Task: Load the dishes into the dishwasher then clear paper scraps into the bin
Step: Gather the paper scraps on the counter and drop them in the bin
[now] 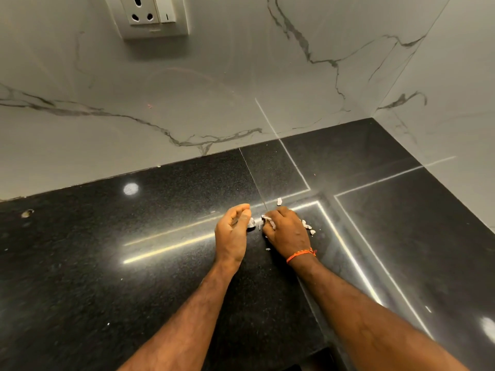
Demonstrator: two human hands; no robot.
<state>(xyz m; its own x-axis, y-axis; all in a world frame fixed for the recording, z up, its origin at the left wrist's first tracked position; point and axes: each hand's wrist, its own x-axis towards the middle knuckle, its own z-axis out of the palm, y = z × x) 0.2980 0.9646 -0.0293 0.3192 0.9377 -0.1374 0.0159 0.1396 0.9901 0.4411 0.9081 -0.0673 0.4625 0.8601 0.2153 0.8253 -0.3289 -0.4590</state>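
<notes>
Glossy speckled black stone counter (160,263), polished veined marble-look wall (214,89), crumpled white paper scraps (306,224).

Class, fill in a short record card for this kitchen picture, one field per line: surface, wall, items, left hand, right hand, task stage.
surface: black countertop, glossy, in a corner
wall: marble-look wall with a socket
items: paper scraps scattered around the hands
left hand: left hand cupped, on edge beside the scraps
right hand: right hand palm down, fingers curled over scraps; orange wrist thread
task stage: gathering scraps; no bin in view
</notes>
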